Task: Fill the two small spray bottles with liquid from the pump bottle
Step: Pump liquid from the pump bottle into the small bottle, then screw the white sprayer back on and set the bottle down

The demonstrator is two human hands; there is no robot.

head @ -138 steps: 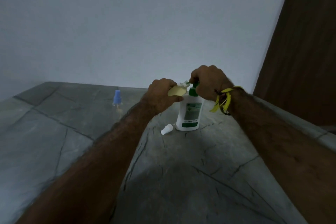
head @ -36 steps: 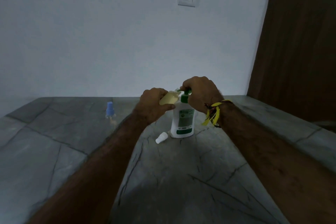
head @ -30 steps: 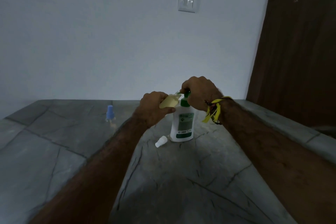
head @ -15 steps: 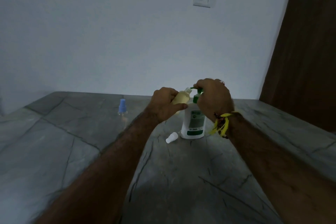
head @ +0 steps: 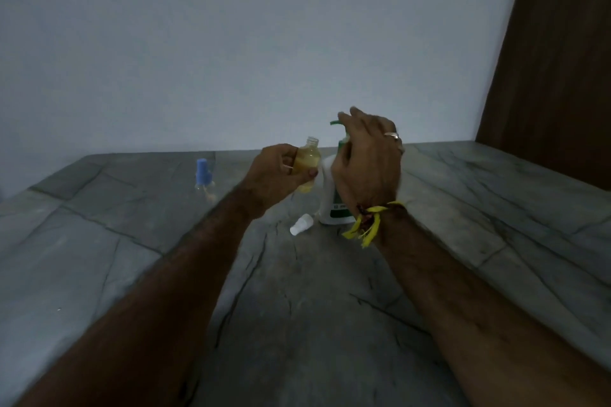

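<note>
**One spray bottle near full, second one not started**

The open spray bottle (head: 307,164) is held upright in the air in the left hand (head: 281,173), just left of the pump bottle (head: 330,195). Thumb and fingers curl round its body. It holds yellow liquid up to about the shoulder; the neck is bare, no top on it. Its white spray cap (head: 301,224) lies on its side on the stone slab (head: 463,208), just in front of the pump bottle's base, apart from it by a small gap.

The right hand (head: 367,168) hangs in front of the pump bottle with fingers loosely bent. Fingertips are near the green pump head (head: 336,123). Cannot tell if they press it or only hover; nothing is clearly clamped.

The second spray bottle (head: 203,175), blue cap on, stands well off to the left near the wall. Its clear body looks mostly empty, maybe a trace of yellow at the bottom; too dim and small to be sure.

Judged progress: first fill about done, roughly halfway through the task. Left: cap the first bottle, uncap, fill and recap the blue-capped one.

Hidden or unclear: most of the pump bottle sits behind the right hand, only the left edge, the lower label and the nozzle tip show. The pump bottle's liquid level cannot be seen. The label is unreadable. The scene is dark and the hands slightly blurred. A ring (head: 391,135) and yellow wrist thread (head: 367,225) show on the right arm.
</note>
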